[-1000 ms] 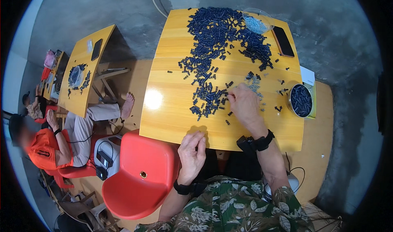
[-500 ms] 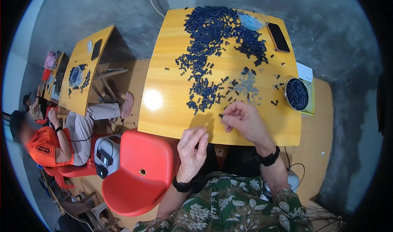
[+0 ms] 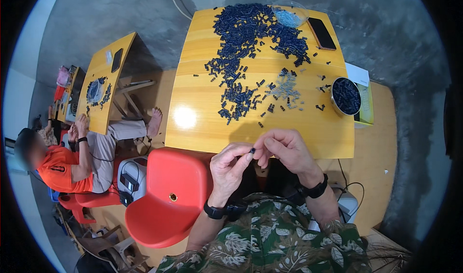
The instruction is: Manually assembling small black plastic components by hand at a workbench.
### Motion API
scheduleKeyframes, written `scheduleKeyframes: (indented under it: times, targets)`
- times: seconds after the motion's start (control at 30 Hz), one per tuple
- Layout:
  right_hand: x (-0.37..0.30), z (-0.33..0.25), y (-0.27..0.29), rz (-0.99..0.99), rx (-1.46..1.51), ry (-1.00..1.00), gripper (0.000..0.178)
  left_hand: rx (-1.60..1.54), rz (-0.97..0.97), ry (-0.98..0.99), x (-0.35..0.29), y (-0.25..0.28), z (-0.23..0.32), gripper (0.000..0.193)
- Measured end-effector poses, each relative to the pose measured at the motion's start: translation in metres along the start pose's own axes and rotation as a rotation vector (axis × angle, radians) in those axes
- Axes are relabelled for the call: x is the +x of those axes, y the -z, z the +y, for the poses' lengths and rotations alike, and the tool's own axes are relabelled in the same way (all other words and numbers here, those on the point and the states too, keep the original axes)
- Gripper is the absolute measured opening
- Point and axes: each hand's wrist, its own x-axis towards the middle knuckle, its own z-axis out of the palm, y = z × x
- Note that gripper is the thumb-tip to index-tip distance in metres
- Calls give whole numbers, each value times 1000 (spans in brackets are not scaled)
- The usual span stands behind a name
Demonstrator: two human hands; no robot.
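My left hand (image 3: 225, 169) pinches a small black cylindrical plastic piece (image 3: 252, 150) between thumb and forefinger, just over the near edge of the table. Close against it is my right hand (image 3: 287, 151), its thumb and fingertips drawn together beside the piece; anything between them is too small to make out. Beyond the hands, many similar black pieces (image 3: 237, 29) lie heaped and scattered on the yellow wooden table (image 3: 202, 121). A patch of tiny pale clear-grey parts (image 3: 285, 86) lies right of the middle. At the right edge, a round metal bowl (image 3: 333, 103) holds more black pieces.
A clear tub (image 3: 306, 15) of light-blue bits and a phone (image 3: 321, 34) sit at the far right. A white-and-yellow box (image 3: 366, 111) stands behind the bowl. Left of me is a red chair (image 3: 179, 174). Farther left, a person in orange (image 3: 62, 171) sits at another table (image 3: 103, 114).
My right hand has come back from over the table to meet my left hand. The black piece is now in my left fingertips. The view has shifted slightly.
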Motion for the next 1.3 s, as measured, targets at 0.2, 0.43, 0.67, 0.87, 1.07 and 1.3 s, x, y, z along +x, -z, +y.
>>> scheduleKeyframes:
  times: [0.2, 0.43, 0.67, 0.87, 1.07, 1.3]
  targets:
    - [-6, -3, -12, 8, -13, 47, 16, -206, 47, 57, -3, -2, 0, 13]
    - [-12, 23, -12, 138, -258, 104, 8, 189, -34, -31, -8, 1, -7, 17]
    - [-13, 49, 3, 202, -246, 54, 9, 91, -47, 133, -12, -3, -29, 14]
    - [-12, 45, 0, 304, -523, 168, 9, 140, -38, 161, -11, -8, -33, 13]
    - [-10, 45, 7, 332, -756, 296, 9, 119, -70, 161, -6, -15, -29, 16]
    - [-11, 31, 17, 328, -732, 257, 11, -95, 21, 305, -10, -16, -51, 12]
